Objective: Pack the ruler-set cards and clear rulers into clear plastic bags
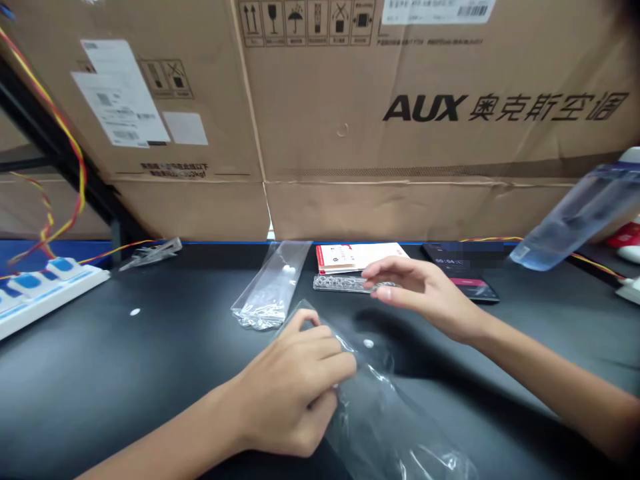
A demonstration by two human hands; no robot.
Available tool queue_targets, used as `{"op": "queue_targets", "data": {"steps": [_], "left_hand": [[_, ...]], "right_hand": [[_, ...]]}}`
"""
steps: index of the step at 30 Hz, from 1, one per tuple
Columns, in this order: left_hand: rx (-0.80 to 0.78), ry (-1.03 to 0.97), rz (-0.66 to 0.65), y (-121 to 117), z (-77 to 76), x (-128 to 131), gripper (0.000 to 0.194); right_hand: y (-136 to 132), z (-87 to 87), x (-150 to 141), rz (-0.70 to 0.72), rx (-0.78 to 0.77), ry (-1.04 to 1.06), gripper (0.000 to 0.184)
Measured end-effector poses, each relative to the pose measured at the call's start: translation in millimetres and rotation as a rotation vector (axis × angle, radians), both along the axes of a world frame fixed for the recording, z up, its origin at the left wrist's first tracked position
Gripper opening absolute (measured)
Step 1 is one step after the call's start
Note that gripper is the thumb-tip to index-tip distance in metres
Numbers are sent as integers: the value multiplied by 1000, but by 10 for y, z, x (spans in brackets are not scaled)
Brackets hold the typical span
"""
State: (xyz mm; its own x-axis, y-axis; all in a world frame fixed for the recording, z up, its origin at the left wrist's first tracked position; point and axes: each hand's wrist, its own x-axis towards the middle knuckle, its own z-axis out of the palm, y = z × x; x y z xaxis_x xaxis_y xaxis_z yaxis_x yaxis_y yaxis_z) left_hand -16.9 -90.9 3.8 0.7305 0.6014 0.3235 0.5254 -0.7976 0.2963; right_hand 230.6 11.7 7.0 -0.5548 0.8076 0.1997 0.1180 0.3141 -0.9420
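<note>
My left hand (300,383) is closed on a clear plastic bag (385,413), which trails across the black table toward the near right. Beyond it, my right hand (425,290) hovers with curved fingers, the thumb apart from the fingertips. Those fingertips overlap the right part of a clear plastic ruler-like strip (337,284); whether they touch it I cannot tell. Just behind the strip lies a white card or booklet with red print (357,255). A stack of clear plastic sleeves (273,287) rests left of the strip. One small white piece (369,344) is beside the bag.
A large cardboard box (320,210) walls off the back. At the left are a power strip (55,293) and a crumpled clear packet (153,253). A phone (477,288) lies behind my right hand, and a tilted clear bottle (575,213) is at the right.
</note>
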Motion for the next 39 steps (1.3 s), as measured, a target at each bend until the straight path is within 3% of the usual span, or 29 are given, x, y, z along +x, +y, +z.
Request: {"op": "queue_targets", "data": {"steps": [2, 4, 6, 9, 14, 21, 27, 32, 36, 39], "left_hand": [[-34, 14, 3, -2, -26, 6, 22], [-68, -5, 15, -4, -51, 9, 23], [-87, -31, 35, -1, -68, 4, 24], [-84, -43, 59, 11, -75, -13, 24], [-65, -26, 52, 28, -56, -34, 22], [-62, 31, 67, 10, -37, -28, 20], [-63, 29, 75, 12, -42, -31, 20], [-56, 22, 76, 21, -53, -38, 20], [-45, 54, 87, 29, -45, -52, 22], [-47, 88, 82, 43, -32, -67, 23]], "right_hand": [[213, 29, -46, -127, 197, -89, 28], [460, 25, -119, -207, 449, -310, 30], [687, 16, -197, -152, 622, -513, 36], [902, 30, -279, -31, 643, -653, 44], [945, 76, -285, 88, 661, -798, 37], [904, 60, -223, -9, 746, -834, 37], [923, 62, -205, -177, 892, -763, 33], [870, 336, -65, -428, 1041, -531, 23], [531, 636, 178, -527, 1080, -300, 9], [166, 691, 305, -431, 922, -25, 10]]}}
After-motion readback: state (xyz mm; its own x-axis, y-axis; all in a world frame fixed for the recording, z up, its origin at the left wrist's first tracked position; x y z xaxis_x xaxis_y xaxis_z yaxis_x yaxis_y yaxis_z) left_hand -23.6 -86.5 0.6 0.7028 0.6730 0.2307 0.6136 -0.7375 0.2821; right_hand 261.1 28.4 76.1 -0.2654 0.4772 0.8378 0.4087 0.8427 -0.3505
